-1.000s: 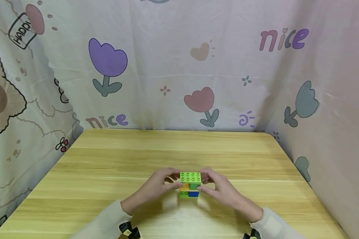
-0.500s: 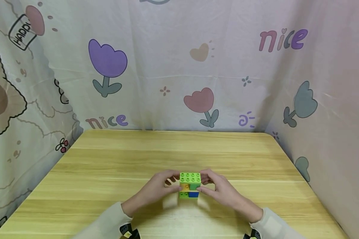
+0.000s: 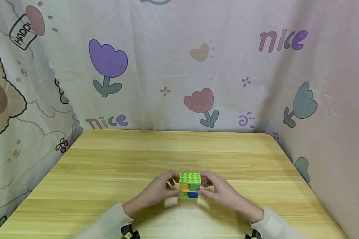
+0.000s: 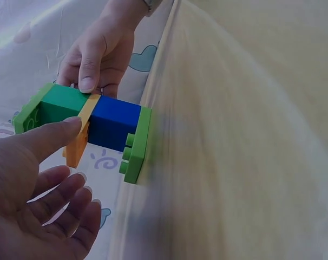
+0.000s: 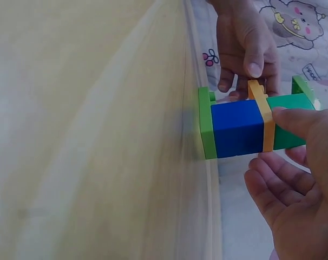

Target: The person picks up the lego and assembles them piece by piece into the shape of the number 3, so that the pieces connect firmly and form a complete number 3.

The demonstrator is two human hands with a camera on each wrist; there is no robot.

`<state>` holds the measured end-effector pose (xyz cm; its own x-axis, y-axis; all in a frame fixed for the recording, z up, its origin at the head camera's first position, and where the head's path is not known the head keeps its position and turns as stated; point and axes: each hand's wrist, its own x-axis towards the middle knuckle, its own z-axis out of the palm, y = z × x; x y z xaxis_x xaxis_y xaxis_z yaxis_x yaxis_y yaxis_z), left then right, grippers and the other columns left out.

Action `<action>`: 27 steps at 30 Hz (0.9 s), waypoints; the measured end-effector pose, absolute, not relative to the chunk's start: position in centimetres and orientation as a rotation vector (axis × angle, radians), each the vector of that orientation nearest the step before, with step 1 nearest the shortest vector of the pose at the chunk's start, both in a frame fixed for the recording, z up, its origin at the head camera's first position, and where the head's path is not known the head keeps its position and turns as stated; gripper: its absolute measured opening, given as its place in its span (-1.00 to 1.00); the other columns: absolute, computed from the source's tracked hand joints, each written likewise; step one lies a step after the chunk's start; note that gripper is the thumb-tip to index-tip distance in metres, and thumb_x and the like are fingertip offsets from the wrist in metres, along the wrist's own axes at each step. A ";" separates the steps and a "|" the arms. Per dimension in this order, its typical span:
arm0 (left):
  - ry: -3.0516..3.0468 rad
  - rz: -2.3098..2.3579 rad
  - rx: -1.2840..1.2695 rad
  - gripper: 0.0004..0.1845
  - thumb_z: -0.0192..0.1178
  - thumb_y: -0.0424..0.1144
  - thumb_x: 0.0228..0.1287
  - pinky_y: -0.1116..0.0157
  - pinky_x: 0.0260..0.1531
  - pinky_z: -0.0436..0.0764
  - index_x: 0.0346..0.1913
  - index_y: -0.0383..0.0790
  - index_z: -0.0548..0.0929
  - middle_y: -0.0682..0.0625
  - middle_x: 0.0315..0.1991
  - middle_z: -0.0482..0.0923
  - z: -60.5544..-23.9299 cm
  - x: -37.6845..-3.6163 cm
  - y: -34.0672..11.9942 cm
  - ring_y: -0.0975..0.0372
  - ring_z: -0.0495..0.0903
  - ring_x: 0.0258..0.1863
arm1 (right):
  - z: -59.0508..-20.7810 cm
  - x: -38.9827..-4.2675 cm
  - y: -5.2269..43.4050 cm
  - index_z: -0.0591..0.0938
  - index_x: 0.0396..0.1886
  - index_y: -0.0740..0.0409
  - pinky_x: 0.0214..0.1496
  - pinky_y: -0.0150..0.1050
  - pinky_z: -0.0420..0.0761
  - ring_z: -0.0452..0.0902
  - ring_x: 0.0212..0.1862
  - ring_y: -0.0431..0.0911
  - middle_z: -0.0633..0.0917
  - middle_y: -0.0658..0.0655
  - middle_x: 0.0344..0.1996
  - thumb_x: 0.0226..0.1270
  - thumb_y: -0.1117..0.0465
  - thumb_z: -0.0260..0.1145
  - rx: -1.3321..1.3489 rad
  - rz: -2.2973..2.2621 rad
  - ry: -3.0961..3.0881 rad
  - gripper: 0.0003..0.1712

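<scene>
A stack of building blocks (image 3: pixel 190 178) stands upright on the wooden table, between both hands. From the top come a light green plate, a green brick (image 5: pixel 294 103), an orange plate (image 4: pixel 73 149), a blue brick (image 4: pixel 115 122) and a light green bottom plate (image 4: pixel 138 146). My left hand (image 3: pixel 160 190) is at the stack's left side; its thumb touches the orange plate's edge, and its other fingers curve loosely, apart from the blocks. On the right side, my right hand (image 3: pixel 219 189) pinches the green brick near the orange plate, thumb in front and index finger behind.
The wooden table (image 3: pixel 107 159) extends around the stack to its far edge. A printed curtain (image 3: pixel 164 66) with tulips and lettering hangs behind it and along both sides. Pale sleeves (image 3: pixel 107 220) and dark wrist devices (image 3: pixel 129 231) are near the front.
My left thumb has slid down along the stack's left side, with the left fingers sinking slightly. The right hand and the stack stay almost still.
</scene>
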<state>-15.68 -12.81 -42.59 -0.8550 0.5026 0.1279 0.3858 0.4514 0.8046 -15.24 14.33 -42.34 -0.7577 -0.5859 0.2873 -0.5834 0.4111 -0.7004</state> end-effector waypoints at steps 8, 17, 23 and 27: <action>2.571 1.386 0.797 -0.68 0.42 -0.11 0.17 0.33 -0.25 0.58 -0.09 -0.08 0.57 0.10 -0.20 0.51 -42.8 -15.7 -12.7 0.22 0.51 -0.24 | -42.5 -15.4 14.4 0.47 0.18 -0.05 0.00 -0.25 0.59 0.59 -0.09 -0.24 0.65 -0.16 -0.12 0.33 0.01 0.35 -1.097 -1.290 2.645 -0.53; 2.574 1.393 0.792 -0.72 0.40 -0.09 0.20 0.33 -0.26 0.58 -0.12 -0.07 0.59 0.09 -0.20 0.51 -42.7 -15.6 -12.6 0.23 0.51 -0.24 | -42.4 -15.4 14.4 0.48 0.17 -0.02 0.01 -0.24 0.59 0.59 -0.10 -0.21 0.65 -0.15 -0.12 0.33 0.00 0.34 -1.076 -1.314 2.628 -0.53; 2.595 1.374 0.780 -0.74 0.38 -0.06 0.21 0.33 -0.26 0.57 -0.13 -0.06 0.60 0.09 -0.21 0.52 -42.8 -15.8 -12.6 0.25 0.50 -0.25 | -42.4 -15.6 14.3 0.48 0.13 0.00 0.01 -0.21 0.59 0.60 -0.10 -0.21 0.66 -0.15 -0.16 0.33 0.02 0.35 -1.019 -1.348 2.598 -0.56; 2.605 1.362 0.766 -0.73 0.36 -0.04 0.23 0.33 -0.26 0.57 -0.10 -0.08 0.62 0.08 -0.21 0.55 -42.8 -16.0 -12.6 0.26 0.51 -0.26 | -42.2 -15.7 14.1 0.47 0.12 0.01 0.02 -0.18 0.59 0.59 -0.10 -0.19 0.65 -0.15 -0.15 0.33 0.05 0.35 -0.965 -1.388 2.561 -0.58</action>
<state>-16.03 -12.58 -42.80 -0.8679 0.4775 0.1366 0.3847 0.4724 0.7930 -15.74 14.13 -42.16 -0.7998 -0.5572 0.2234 -0.4914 0.3939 -0.7767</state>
